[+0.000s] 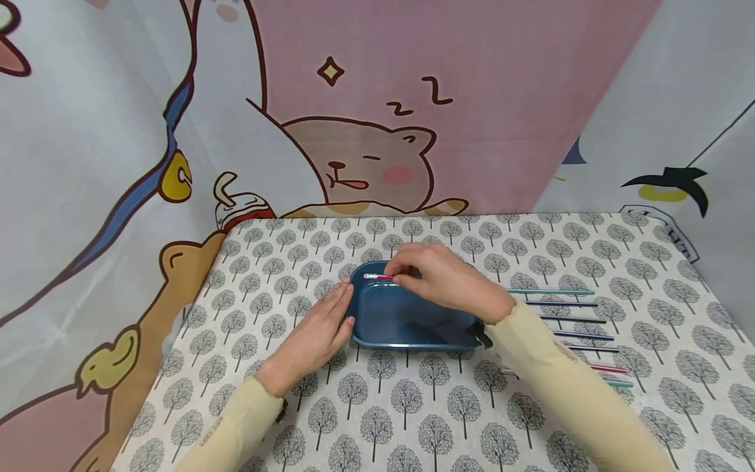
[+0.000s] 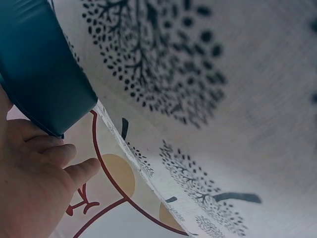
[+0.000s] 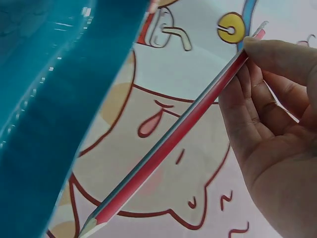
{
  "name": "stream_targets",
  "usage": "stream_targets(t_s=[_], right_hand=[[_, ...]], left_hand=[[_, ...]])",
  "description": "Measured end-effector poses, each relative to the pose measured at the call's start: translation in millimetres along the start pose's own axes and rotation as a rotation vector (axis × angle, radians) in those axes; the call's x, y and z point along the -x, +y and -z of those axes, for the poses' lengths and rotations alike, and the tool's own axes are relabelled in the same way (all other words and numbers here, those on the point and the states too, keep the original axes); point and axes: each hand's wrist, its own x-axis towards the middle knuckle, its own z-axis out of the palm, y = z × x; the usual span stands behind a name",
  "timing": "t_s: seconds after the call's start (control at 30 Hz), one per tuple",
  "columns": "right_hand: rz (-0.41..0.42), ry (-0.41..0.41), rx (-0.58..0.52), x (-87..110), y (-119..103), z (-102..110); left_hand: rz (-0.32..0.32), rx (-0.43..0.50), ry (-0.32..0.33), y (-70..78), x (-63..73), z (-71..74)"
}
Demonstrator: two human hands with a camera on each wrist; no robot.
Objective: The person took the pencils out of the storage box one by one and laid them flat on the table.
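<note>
A dark blue rectangular tray (image 1: pixel 413 321) with rounded corners lies on the tablecloth in the head view. My right hand (image 1: pixel 439 278) is over its far rim and pinches a red pencil (image 1: pixel 383 277) between thumb and fingertips. In the right wrist view the pencil (image 3: pixel 168 134) slants beside the tray wall (image 3: pixel 94 99), its sharpened tip at lower left and its other end by the thumb of my right hand (image 3: pixel 277 104). Against the tray's left side, my left hand (image 1: pixel 321 328) rests with fingers extended. The left wrist view shows that hand (image 2: pixel 39 173) at the tray's outer wall (image 2: pixel 49 74).
Several thin pencils (image 1: pixel 578 320) in teal, dark blue, black and red lie roughly parallel right of the tray, partly behind my right forearm. A tree-print cloth (image 1: pixel 377 419) covers the table. Cartoon-printed fabric (image 1: pixel 501 98) hangs along the back and sides.
</note>
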Motion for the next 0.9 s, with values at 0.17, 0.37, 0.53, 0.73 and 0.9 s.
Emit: stream_targets(t_s=[0.17,0.37,0.53,0.73,0.9], right_hand=[[0.021,0.051,-0.017,9.6,-6,9],[0.047,0.096,-0.011,23.0,-10,16],[0.084,0.125,0.0,35.8,-14,20],[0.121,0.146,0.031,52.7,-20,27],[0.127,0.148,0.042,68.0,-22,32]], left_hand=[[0.002,-0.002,-0.005,0.4,0.1,0.0],[-0.003,-0.003,0.009,0.3,0.1,-0.2],[0.006,0.007,0.003,1.0,0.4,0.1],[-0.002,0.005,0.008,0.8,0.2,0.1],[0.004,0.002,-0.002,0.6,0.6,0.4]])
